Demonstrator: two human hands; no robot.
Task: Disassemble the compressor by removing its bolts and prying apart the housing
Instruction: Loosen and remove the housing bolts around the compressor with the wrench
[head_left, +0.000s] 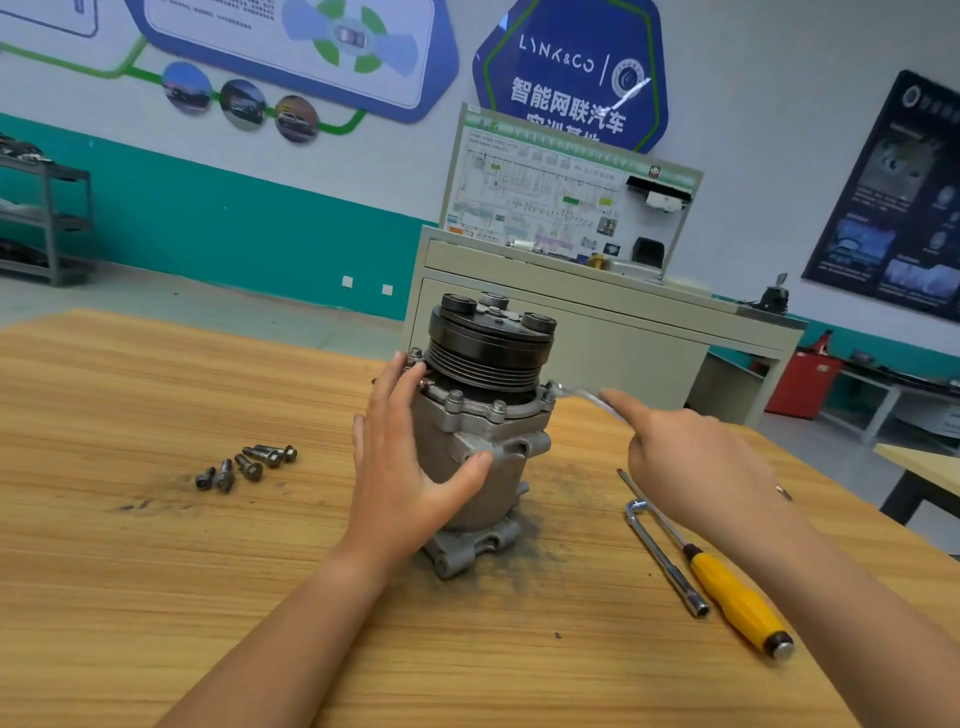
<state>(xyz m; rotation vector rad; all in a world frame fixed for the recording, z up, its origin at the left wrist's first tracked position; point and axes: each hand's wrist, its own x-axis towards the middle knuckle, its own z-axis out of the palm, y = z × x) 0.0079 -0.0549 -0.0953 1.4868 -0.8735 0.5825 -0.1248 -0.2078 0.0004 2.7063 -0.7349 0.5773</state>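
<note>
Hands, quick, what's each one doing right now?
Left hand: open, pressed flat against the compressor.
Right hand: holding the wrench.

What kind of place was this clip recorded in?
Likely an automotive training workshop: a car-brand wall sign and a wiring-diagram teaching board show behind the wooden table, where a compressor sits with loose bolts and a screwdriver.
</note>
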